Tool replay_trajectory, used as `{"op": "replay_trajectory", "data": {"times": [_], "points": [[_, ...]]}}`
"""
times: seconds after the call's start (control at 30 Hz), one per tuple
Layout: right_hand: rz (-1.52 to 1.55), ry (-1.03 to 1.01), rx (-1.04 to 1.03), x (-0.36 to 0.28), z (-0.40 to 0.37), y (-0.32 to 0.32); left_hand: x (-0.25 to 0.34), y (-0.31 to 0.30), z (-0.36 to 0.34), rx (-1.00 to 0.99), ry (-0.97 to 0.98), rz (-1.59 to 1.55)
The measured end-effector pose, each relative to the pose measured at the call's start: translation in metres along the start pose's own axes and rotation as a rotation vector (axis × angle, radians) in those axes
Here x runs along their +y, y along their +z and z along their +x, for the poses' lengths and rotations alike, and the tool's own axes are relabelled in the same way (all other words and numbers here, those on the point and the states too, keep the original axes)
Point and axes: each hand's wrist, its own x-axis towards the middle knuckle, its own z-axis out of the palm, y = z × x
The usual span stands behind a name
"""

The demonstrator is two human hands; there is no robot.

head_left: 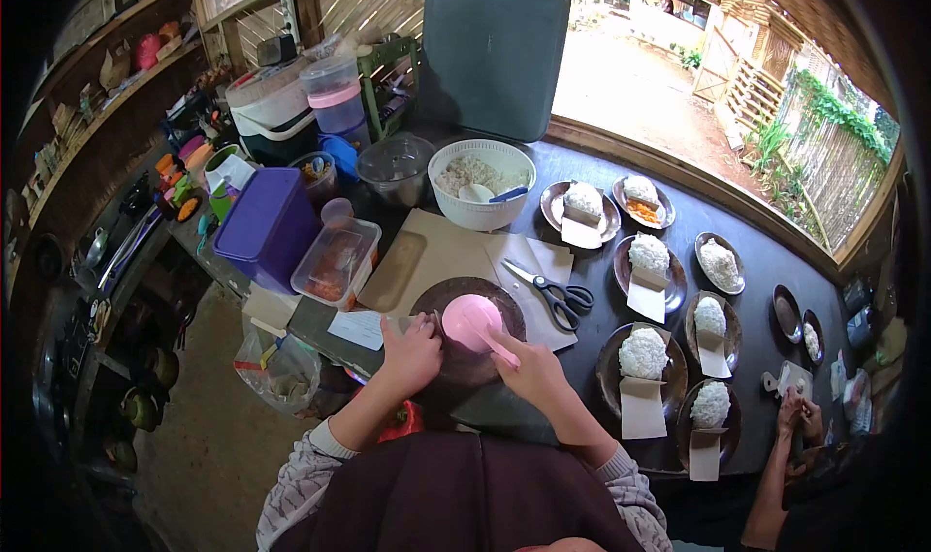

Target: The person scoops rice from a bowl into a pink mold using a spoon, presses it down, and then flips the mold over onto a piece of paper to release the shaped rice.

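A pink round-bowled scoop (pixel 469 319) is turned upside down over a dark brown plate (pixel 456 292) in front of me. My right hand (pixel 529 366) is closed around its short handle. At the plate's left side, my left hand (pixel 412 350) is closed, fingers curled, on what looks like a folded piece of brown paper, mostly hidden by the fingers. Whatever lies under the scoop is out of sight. Beyond the plate are brown paper sheets (pixel 427 242) and black-handled scissors (pixel 551 292).
A white basin of rice (pixel 482 213) stands behind the paper. On the right are several plates with rice mounds (pixel 642 353) and folded paper. A clear food tub (pixel 339 261) and a purple container (pixel 267 227) stand left. Another person's hands (pixel 797 411) work at far right.
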Motion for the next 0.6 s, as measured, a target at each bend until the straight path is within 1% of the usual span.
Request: {"op": "replay_trajectory", "data": {"times": [0.1, 0.13, 0.2, 0.27, 0.4, 0.5, 0.53, 0.6], "points": [[0.005, 0.018, -0.015, -0.003, 0.000, -0.004, 0.000, 0.001, 0.000, -0.037, -0.007, -0.006], [0.004, 0.018, -0.015, -0.002, 0.000, -0.004, -0.002, 0.007, 0.000, 0.003, -0.004, -0.010], [0.054, -0.008, 0.062, 0.000, 0.001, -0.004, -0.002, 0.009, 0.000, 0.043, -0.004, -0.017], [0.086, -0.033, 0.069, 0.003, 0.002, -0.005, 0.000, 0.004, 0.000, -0.003, -0.006, -0.008], [0.211, -0.085, 0.118, 0.007, 0.003, -0.008, -0.001, 0.009, 0.001, 0.030, -0.006, -0.005], [0.246, -0.134, 0.156, 0.012, 0.005, -0.011, -0.001, 0.009, 0.000, 0.033, 0.003, -0.017], [0.247, -0.133, 0.157, 0.013, 0.004, -0.013, -0.001, 0.010, 0.000, 0.038, 0.005, -0.008], [0.353, 0.001, 0.084, 0.012, 0.003, -0.017, 0.000, 0.009, 0.000, 0.043, 0.007, 0.002]]}}
